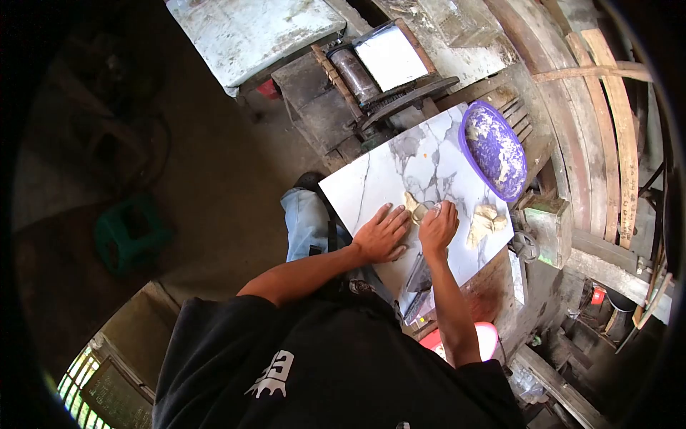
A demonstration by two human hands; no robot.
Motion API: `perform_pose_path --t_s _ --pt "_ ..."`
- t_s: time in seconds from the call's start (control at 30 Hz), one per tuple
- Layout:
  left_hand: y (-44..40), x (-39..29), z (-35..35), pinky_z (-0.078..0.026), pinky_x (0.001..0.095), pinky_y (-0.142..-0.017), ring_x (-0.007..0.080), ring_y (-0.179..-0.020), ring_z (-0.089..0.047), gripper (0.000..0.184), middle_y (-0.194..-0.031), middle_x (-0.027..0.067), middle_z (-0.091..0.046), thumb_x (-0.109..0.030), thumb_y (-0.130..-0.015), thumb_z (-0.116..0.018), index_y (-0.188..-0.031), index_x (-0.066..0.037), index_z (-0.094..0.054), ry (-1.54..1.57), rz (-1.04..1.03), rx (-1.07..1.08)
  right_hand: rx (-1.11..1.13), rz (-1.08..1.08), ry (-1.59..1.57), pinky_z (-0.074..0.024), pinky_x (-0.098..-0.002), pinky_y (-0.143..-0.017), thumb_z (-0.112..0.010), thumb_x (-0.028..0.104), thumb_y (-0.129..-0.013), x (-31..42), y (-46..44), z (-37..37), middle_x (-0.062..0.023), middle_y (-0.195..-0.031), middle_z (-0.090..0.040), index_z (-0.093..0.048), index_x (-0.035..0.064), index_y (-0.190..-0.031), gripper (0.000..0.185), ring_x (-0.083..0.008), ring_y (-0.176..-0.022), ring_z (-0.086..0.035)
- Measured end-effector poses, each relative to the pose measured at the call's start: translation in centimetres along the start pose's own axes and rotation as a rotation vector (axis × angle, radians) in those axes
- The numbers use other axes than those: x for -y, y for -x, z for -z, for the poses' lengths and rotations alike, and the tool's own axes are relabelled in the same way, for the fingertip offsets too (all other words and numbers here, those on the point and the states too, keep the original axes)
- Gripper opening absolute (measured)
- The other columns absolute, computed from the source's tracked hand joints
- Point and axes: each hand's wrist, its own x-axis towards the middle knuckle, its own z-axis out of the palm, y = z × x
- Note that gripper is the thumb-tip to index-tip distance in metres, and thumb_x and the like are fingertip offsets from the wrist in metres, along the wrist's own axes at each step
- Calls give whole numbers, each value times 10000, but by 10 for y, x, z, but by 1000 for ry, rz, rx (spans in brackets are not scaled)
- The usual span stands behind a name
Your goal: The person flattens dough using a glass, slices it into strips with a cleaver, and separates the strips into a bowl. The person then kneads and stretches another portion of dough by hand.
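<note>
The pale dough (410,199) lies mid-tabletop (371,171), between the hands — probably soft, light and a little tacky, easily torn, so best held under a broad palm. The left hand (384,233) lies flat at its left edge, gripping nothing; the right hand (439,226) curls at its right — whether around anything, I cannot tell.

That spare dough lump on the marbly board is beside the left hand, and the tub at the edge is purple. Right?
Almost! The head view shows the spare dough lump lying beside the right hand, not the left hand. The tub really is purple.
</note>
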Motion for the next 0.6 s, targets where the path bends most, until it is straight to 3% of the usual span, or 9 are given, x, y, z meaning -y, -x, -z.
perform_pose_path --t_s 0.17,0.2,0.37,0.43,0.5,0.57,0.6 --pt "1 -1 0 -211 484 -1155 295 -1364 -348 645 -1386 151 -456 -438 -838 -619 -1282 9 -482 -11 4 0 144 -54 -112 -451 -500 -758 -446 205 -872 -32 -11 -20 -173 -912 -566 -553 14 -916 224 -381 -893 -566" --pt "0 -1 -1 -210 483 -1155 295 -1365 -345 656 -1386 150 -454 -441 -838 -617 -1295 8 -474 -13 15 14 28 12 -50 -456 -496 -770 -447 206 -873 -19 -7 -13 -190 -965 -589 -572 -6 -957 260 -386 -925 -571" --pt "-3 -3 -7 -191 509 -1155 295 -1364 -336 663 -1381 160 -448 -482 -853 -588 -1363 -81 -449 -55 48 49 32 -35 -3 -460 -488 -780 -444 216 -883 -31 -9 -24 -201 -1004 -618 -586 3 -935 262 -397 -943 -579" --pt "-4 -9 -10 -183 524 -1153 300 -1363 -332 662 -1378 164 -447 -499 -857 -579 -1383 -121 -442 -92 42 47 393 -100 13 -462 -484 -773 -449 228 -870 -47 -24 -28 -185 -1017 -597 -578 14 -949 262 -390 -951 -572" --pt "-5 -13 -11 -168 554 -1148 313 -1362 -329 656 -1382 170 -439 -528 -862 -568 -1399 -175 -439 -99 87 59 297 -139 -50 -462 -487 -777 -435 222 -884 -34 -11 -25 -195 -974 -593 -580 4 -942 269 -402 -924 -570" --pt "-7 -14 -12 -163 562 -1146 320 -1364 -325 654 -1386 172 -433 -535 -865 -563 -1398 -174 -443 -95 95 77 -64 17 30 -461 -487 -789 -413 210 -909 -8 -4 -13 -217 -912 -600 -585 -15 -914 284 -423 -886 -571" --pt "-5 -16 -13 -158 570 -1145 327 -1366 -321 653 -1390 175 -426 -541 -868 -559 -1396 -174 -447 -84 101 110 -83 20 1 -458 -496 -796 -407 217 -924 -3 -7 -9 -224 -876 -598 -577 -23 -875 298 -425 -865 -574"
